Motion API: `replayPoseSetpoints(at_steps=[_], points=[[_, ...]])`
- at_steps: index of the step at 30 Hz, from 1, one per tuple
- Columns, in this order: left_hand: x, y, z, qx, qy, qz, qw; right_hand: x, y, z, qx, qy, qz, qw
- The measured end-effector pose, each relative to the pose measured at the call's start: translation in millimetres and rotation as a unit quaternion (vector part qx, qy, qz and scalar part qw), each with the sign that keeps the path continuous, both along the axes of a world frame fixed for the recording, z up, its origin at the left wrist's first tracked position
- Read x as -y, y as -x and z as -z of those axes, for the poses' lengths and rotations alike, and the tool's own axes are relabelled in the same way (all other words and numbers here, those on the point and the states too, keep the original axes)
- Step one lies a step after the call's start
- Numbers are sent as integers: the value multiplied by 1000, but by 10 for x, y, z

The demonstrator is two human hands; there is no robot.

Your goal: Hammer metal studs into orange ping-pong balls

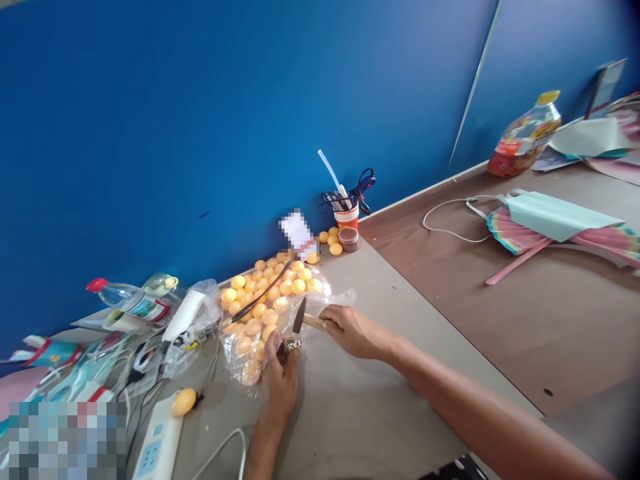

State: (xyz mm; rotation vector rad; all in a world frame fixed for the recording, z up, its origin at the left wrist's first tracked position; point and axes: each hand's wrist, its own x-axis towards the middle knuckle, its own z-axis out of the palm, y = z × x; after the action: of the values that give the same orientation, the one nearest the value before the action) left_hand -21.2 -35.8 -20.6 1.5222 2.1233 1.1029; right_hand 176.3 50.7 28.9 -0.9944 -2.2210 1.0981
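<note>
My right hand (350,330) is closed round the wooden handle of a small hammer (303,318), whose dark head hangs just above my left hand. Between the pinched fingers of my left hand (281,377) is a small round metal piece (291,345), held down on the grey table (360,413). Right beside both hands lies a clear plastic bag (245,353) of several yellow-orange balls (270,293), with a dark cable running across them.
A paper cup (347,217) with scissors and pens stands by the blue wall, a small brown jar (349,239) next to it. Water bottles (127,298), a white power strip (157,443) and one loose ball (183,401) lie left. Paper fans (555,227) and an oil bottle (525,137) sit right.
</note>
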Motion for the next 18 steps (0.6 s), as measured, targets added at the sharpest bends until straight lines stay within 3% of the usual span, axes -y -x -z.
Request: replayPoseSetpoints(at_steps=[6, 10, 15, 18], points=[[7, -11, -68, 60, 66, -16, 996, -10, 26, 34, 7, -1, -18, 1000], [-3, -10, -2, 92, 24, 29, 995, -25, 26, 36, -18, -11, 16, 1000], [-4, 14, 76, 76, 19, 2, 997, 27, 23, -14, -1, -18, -36, 999], [-14, -1, 47, 69, -4, 24, 997, 35, 4, -61, -13, -22, -18, 1000]])
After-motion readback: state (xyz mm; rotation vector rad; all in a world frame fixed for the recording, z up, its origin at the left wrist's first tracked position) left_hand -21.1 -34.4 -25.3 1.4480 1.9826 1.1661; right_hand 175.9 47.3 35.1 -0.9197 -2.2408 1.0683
